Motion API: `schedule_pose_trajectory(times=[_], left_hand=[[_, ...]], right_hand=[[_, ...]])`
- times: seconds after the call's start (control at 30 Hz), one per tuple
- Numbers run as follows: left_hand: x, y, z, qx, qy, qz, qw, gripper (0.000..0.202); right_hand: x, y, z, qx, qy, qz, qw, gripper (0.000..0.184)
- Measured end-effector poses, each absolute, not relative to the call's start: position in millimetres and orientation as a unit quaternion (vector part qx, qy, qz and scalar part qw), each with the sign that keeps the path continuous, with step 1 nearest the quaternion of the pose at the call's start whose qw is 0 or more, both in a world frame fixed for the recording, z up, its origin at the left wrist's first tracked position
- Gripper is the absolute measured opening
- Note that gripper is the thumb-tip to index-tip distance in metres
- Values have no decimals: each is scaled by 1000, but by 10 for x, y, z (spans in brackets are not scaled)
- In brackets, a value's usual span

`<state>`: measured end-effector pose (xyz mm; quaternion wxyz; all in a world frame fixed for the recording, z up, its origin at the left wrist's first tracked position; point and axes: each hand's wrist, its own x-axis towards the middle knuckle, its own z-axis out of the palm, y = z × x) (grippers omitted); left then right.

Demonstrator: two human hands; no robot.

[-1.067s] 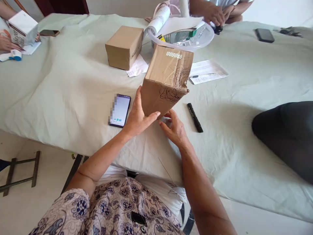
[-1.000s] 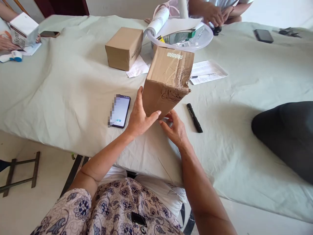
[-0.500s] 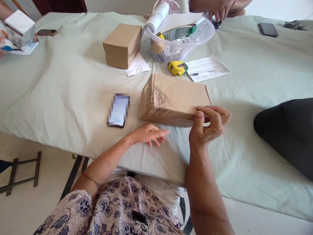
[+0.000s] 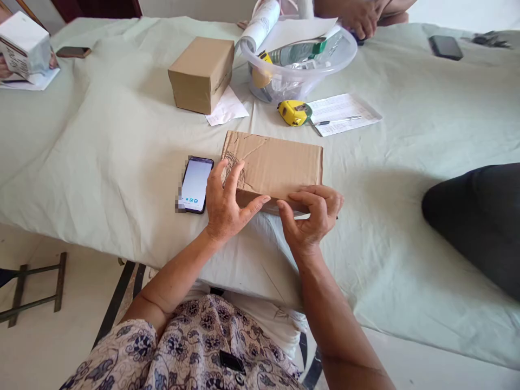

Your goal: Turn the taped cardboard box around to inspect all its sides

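Right of a lit smartphone [image 4: 197, 181] on the cloth-covered counter [image 4: 122, 141], a scribbled cardboard box [image 4: 282, 167] undergoes apparent positioning, the right hand [image 4: 311, 223] pinching its near edge, the left hand [image 4: 224, 210] spread loosely at its left corner, any turn likely calling for firmer two-handed support.

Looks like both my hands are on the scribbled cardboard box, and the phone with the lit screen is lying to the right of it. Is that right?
Not quite: in the head view, the phone with the lit screen lies to the left of the scribbled cardboard box. Your left hand and right hand are indeed both on the box.
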<state>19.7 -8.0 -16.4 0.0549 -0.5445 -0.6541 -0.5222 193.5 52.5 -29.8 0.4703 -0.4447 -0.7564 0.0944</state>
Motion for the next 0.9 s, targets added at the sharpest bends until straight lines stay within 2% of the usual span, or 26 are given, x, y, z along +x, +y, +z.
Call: schedule_pose_trajectory(times=[0.07,0.17,0.33,0.53,0.7,0.8,0.9], left_hand=[[210,-74,-200,-546,-671,-494,82,85],[216,-76,-227,-548,-682,-475,99,83],[192,-65,-267,-554,-661,-496,106,63],[141,-47,-307,-542,-641,-540,56,37],[153,-25,-353,-499,-633,-592,12,44],[169,-13,-370,-448,-638,-626,-25,50],[153,-11,-338,-400,-642,-651,-64,43]], right_hand=[[1879,499,-323,-409,-744,35,528,41],[1840,484,-339,-395,-734,25,551,39],[1891,546,-300,-409,-681,128,594,31],[1983,706,-227,-456,-517,301,659,16],[2010,806,-280,-466,-412,464,631,34],[2018,820,-304,-471,-410,471,624,44],[2041,811,-316,-483,-436,439,620,53]])
